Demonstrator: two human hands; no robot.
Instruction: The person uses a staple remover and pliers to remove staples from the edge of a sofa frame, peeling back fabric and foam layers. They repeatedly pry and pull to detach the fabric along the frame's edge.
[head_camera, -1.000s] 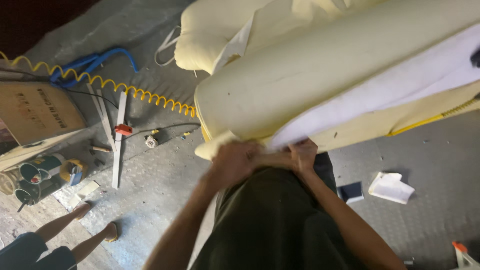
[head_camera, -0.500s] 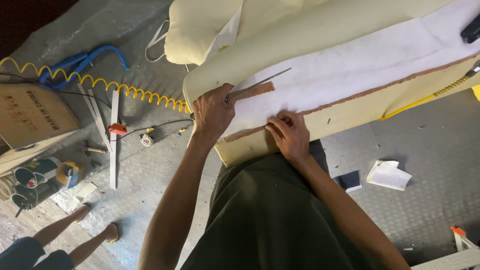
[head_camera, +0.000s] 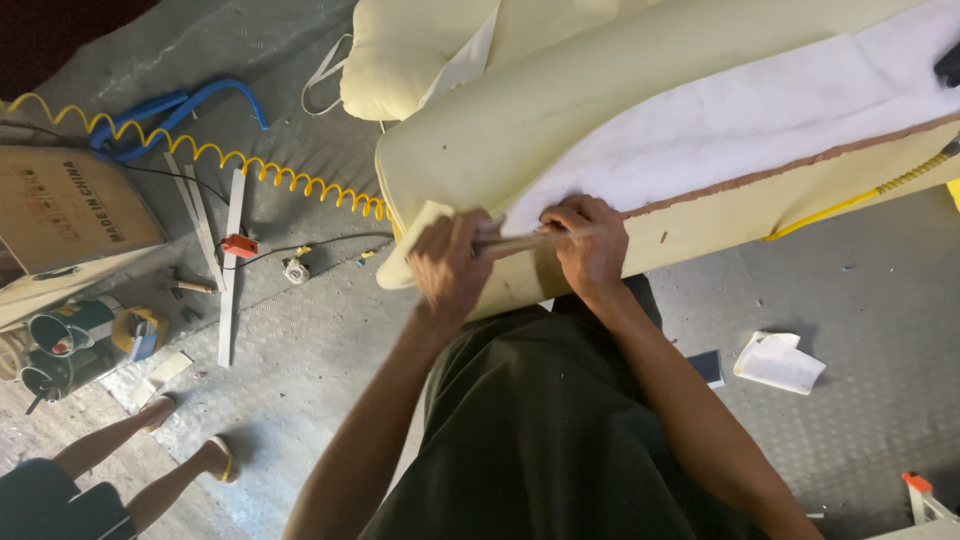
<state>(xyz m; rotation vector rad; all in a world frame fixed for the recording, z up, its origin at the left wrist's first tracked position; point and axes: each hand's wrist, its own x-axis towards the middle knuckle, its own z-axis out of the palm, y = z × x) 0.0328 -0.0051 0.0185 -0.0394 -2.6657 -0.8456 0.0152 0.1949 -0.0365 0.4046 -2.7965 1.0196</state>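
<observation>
I see my left hand (head_camera: 447, 262) closed around a thin strip (head_camera: 520, 241) whose long axis runs three to nine o'clock — my right hand (head_camera: 590, 245) pinches its other end, both at the cream foam cushion (head_camera: 560, 110)'s near edge.

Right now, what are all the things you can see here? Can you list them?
foam cushion: one, cream, across the top
white padding: one sheet, white, on the cushion
brown strip: one, brown, along the padding's edge
coiled hose: one, yellow, floor at left
blue tube: one, blue, floor at upper left
cardboard box: one, brown, far left
crumpled paper: one, white, floor at right
another person's legs: two, lower left
left hand: one, grip on a thin tool, blurred
right hand: one, pressing the padding's edge
</observation>
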